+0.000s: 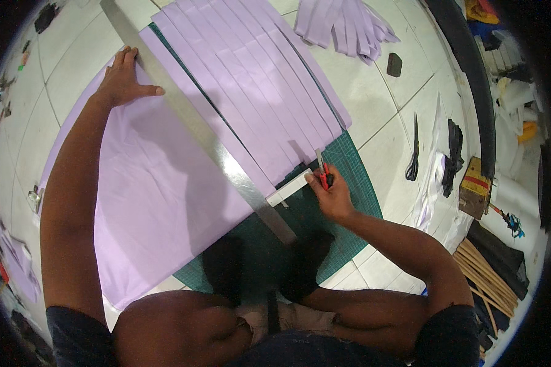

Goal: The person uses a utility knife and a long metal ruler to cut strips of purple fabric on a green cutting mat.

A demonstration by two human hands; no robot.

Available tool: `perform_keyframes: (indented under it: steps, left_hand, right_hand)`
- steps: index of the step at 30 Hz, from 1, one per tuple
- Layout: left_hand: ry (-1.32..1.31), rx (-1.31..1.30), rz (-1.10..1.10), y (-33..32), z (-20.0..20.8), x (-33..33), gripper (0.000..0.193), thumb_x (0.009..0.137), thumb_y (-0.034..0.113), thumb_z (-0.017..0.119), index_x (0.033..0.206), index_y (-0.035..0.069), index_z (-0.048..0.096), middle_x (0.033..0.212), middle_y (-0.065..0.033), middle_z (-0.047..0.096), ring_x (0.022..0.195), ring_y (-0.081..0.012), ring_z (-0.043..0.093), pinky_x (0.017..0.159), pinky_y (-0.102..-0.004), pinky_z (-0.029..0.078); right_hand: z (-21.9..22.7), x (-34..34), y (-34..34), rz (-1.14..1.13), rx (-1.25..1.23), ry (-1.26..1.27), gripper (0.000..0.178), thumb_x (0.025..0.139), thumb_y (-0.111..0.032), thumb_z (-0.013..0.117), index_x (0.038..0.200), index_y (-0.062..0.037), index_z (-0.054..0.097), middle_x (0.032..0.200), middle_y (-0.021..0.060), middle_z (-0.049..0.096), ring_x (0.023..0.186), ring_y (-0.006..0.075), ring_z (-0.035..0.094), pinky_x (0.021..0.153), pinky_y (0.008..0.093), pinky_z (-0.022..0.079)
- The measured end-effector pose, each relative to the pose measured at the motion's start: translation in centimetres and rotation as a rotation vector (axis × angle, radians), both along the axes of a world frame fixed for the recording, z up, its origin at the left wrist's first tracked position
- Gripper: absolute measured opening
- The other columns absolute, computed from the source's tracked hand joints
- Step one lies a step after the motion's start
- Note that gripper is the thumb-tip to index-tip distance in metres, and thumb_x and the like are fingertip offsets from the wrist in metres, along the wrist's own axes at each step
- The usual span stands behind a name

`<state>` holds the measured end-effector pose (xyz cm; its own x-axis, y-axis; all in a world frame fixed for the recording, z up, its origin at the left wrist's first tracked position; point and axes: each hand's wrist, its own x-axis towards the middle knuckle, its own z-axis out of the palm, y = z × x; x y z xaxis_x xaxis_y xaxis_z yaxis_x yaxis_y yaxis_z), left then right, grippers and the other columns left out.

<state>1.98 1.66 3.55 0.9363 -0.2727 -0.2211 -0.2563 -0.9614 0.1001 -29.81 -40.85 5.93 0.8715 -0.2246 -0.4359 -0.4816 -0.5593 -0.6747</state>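
Observation:
A sheet of lilac fabric [159, 177] covers much of the green cutting mat [349, 183]. Across it lies a long metal ruler [211, 144], slanting from the far left to near my feet. My left hand [123, 79] presses on the fabric by the ruler's far part, thumb stretched out, fingertips at its edge. To the ruler's right the fabric is cut into long parallel strips [245, 73]. In my closed right hand [335, 194] is a red and black utility knife [326, 177], blade pointing away from me. The same hand's thumb holds a flat white bar [289, 188], its other end against the ruler.
A bundle of lilac strips [346, 27] lies at the far right on the tiled floor, near a dark flat block [394, 65]. Further right are black scissors [414, 150], dark cloth [452, 156], a worn box [475, 186] and several wooden sticks [485, 278].

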Motion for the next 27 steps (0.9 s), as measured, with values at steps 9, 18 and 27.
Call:
perform_keyframes:
  steps: [9, 18, 27]
  left_hand:
    - [-0.027, -0.051, -0.020, 0.5, -0.6, 0.3, 0.132, 0.056, 0.064, 0.085, 0.150, -0.006, 0.025, 0.155, -0.0266, 0.026, 0.144, -0.0400, 0.029, 0.117, -0.0507, 0.028]
    - [0.019, 0.005, 0.027, -0.5, 0.5, -0.3, 0.133, 0.055, 0.067, 0.084, 0.150, -0.005, 0.025, 0.156, -0.0245, 0.024, 0.145, -0.0389, 0.028, 0.117, -0.0503, 0.029]
    - [0.014, 0.020, 0.004, 0.1, -0.1, -0.1, 0.134, 0.055, 0.066, 0.086, 0.150, -0.007, 0.024, 0.157, -0.0270, 0.021, 0.146, -0.0402, 0.024, 0.118, -0.0523, 0.025]
  right_hand:
    - [-0.4, -0.3, -0.2, -0.002, 0.017, -0.027, 0.034, 0.094, -0.035, 0.069, 0.095, -0.0030, 0.056, 0.079, 0.0081, 0.054, 0.073, 0.0180, 0.050, 0.069, 0.0351, 0.045]
    - [-0.1, -0.2, 0.1, -0.033, 0.000, 0.039, 0.036, 0.094, -0.036, 0.069, 0.098, -0.0028, 0.056, 0.080, 0.0091, 0.058, 0.075, 0.0183, 0.054, 0.071, 0.0358, 0.047]
    - [0.4, 0.1, 0.1, -0.003, -0.023, 0.068, 0.037, 0.094, -0.036, 0.069, 0.105, -0.0018, 0.058, 0.085, 0.0085, 0.060, 0.079, 0.0182, 0.056, 0.077, 0.0349, 0.048]
